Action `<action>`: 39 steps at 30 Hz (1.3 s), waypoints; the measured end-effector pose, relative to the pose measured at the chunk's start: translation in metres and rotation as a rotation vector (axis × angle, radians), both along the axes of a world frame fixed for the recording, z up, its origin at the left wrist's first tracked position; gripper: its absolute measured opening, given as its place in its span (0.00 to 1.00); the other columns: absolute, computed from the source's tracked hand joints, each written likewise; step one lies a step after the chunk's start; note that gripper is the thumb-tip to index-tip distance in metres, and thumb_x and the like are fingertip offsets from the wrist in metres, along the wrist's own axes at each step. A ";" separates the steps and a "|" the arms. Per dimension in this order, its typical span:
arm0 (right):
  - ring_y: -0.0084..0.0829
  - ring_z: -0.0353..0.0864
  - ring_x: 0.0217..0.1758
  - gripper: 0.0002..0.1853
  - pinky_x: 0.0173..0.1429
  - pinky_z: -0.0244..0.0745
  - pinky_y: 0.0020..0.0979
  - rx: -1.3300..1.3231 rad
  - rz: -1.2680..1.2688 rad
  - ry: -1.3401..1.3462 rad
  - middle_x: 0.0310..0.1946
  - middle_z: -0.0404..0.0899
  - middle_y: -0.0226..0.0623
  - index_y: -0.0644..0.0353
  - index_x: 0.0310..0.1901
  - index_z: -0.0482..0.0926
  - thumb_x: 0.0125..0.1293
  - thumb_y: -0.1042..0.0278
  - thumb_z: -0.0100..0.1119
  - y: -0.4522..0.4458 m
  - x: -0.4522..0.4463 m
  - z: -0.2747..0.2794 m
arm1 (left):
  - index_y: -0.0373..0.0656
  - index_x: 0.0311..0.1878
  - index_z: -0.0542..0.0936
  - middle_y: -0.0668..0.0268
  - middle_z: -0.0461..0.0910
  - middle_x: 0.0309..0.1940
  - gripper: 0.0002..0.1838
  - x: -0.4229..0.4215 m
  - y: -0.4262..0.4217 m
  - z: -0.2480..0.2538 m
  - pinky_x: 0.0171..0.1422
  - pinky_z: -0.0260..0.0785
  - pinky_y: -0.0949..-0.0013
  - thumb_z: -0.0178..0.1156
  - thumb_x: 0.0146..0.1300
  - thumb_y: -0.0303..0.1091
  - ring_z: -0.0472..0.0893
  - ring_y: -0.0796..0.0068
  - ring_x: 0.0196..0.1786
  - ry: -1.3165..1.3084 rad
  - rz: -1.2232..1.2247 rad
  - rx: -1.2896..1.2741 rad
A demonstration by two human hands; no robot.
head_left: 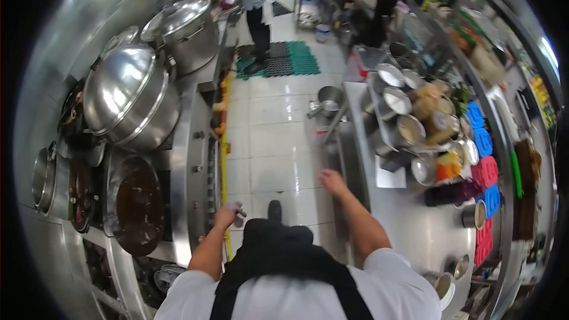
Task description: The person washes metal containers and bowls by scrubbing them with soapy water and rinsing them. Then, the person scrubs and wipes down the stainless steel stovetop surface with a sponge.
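Note:
My left hand (227, 216) hangs low over the aisle, beside the front of the stove counter (182, 166). Something small and greyish shows at its fingers, too blurred to name. My right hand (332, 182) is over the aisle near the edge of the steel worktop (415, 225) on the right, touching nothing that I can see. Its fingers look bent, and whether they hold anything is unclear. A black apron (278, 255) covers my front, and one dark shoe (274, 210) shows on the tiled floor (267, 142).
Large lidded steel pots (136, 95) and a wide pan of dark liquid (139, 204) stand on the left. Containers (410, 129) crowd the right worktop, with a saucepan (330, 99) near its far end. A person (258, 0) stands ahead by a green and black mat (290, 58).

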State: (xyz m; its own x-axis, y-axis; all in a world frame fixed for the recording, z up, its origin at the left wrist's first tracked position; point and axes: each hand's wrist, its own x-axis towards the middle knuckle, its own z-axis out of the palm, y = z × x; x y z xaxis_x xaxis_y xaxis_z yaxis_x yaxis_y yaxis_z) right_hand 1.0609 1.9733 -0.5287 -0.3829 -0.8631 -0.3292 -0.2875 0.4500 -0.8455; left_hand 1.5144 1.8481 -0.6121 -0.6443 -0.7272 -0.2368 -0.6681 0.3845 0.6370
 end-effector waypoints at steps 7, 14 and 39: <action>0.22 0.77 0.36 0.14 0.38 0.72 0.25 0.215 -0.213 -0.393 0.37 0.79 0.29 0.61 0.48 0.78 0.65 0.62 0.55 -0.014 -0.007 0.055 | 0.44 0.42 0.82 0.51 0.81 0.40 0.20 -0.080 -0.122 -0.026 0.51 0.71 0.57 0.54 0.55 0.47 0.79 0.50 0.46 -0.299 0.072 0.062; 0.23 0.77 0.36 0.14 0.39 0.72 0.26 0.289 -0.355 -0.498 0.38 0.79 0.29 0.60 0.48 0.78 0.65 0.61 0.55 -0.060 -0.064 0.037 | 0.37 0.41 0.81 0.47 0.79 0.42 0.23 -0.178 -0.259 0.075 0.51 0.70 0.55 0.58 0.55 0.49 0.78 0.48 0.48 -0.459 0.170 0.178; 0.28 0.78 0.31 0.12 0.34 0.74 0.29 0.320 -0.573 -0.382 0.33 0.80 0.35 0.61 0.41 0.81 0.61 0.63 0.56 -0.379 -0.220 -0.013 | 0.38 0.41 0.79 0.57 0.78 0.28 0.09 -0.503 -0.670 0.052 0.28 0.71 0.66 0.52 0.61 0.29 0.78 0.66 0.30 0.003 0.115 0.483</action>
